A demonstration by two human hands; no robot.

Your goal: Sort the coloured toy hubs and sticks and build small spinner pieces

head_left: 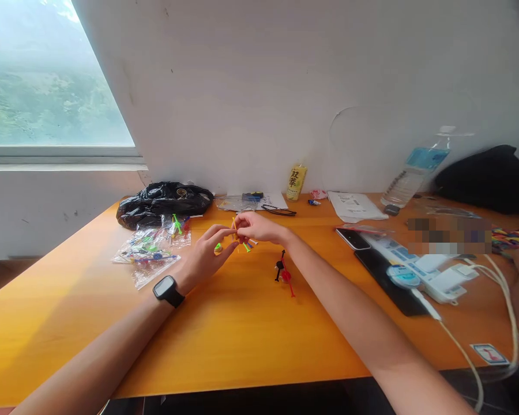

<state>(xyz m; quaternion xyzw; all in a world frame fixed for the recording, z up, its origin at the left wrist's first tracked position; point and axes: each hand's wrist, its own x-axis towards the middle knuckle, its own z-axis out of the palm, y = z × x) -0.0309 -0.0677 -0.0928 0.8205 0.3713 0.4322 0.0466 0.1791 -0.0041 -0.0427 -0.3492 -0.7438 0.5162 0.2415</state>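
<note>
My left hand (210, 251), with a black watch on its wrist, meets my right hand (259, 227) above the middle of the table. Between their fingertips is a small, thin yellow plastic piece (234, 223); both hands pinch it, and its lower part is partly hidden. Just beneath the hands lie a round green piece (218, 247) and a few thin coloured sticks (247, 247). Closer to my right forearm rest a black plastic piece (279, 266) and a red plastic piece (286, 276), each with a round part and thin arms.
Clear bags of coloured pieces (149, 251) lie left, before a black plastic bag (164, 203). Along the wall stand a yellow drink bottle (296, 183) and papers (354, 206). To the right are a tilted water bottle (415, 173), a phone (353, 239), and a power strip with cables (441, 285).
</note>
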